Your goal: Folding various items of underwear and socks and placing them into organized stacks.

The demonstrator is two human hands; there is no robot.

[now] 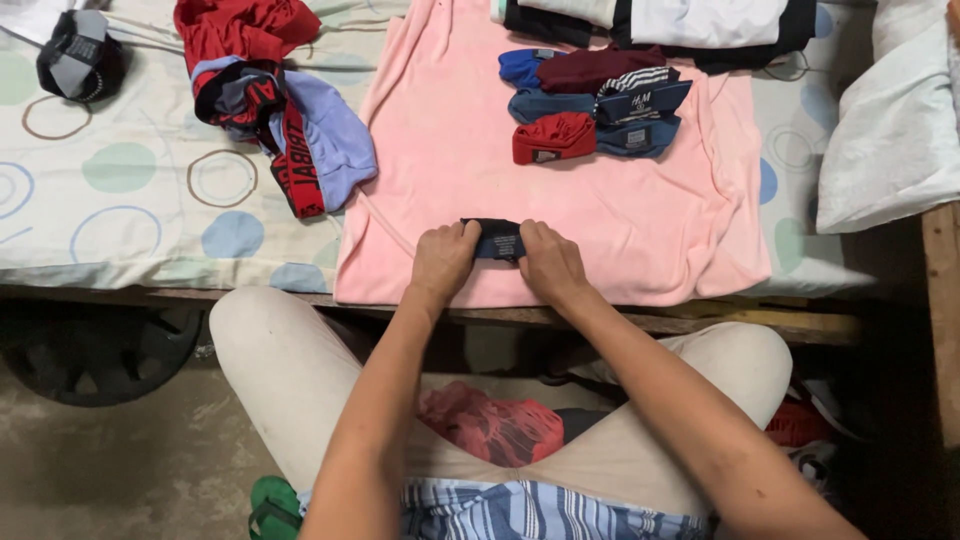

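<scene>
My left hand [443, 257] and my right hand [548, 262] both press on a small dark navy folded garment [497, 241], one at each end. It lies on a pink cloth [450, 140] spread over the bed near its front edge. Farther back on the pink cloth sits a cluster of several small folded garments [595, 103] in blue, maroon, red and navy.
A heap of unfolded red, lilac and black underwear [275, 95] lies left of the pink cloth on the dotted bedsheet [120, 190]. A dark rolled item [80, 55] is at the far left. Folded dark and white clothes [660, 25] sit at the back, a white pillow [895, 110] right. Red cloth [490, 425] lies in my lap.
</scene>
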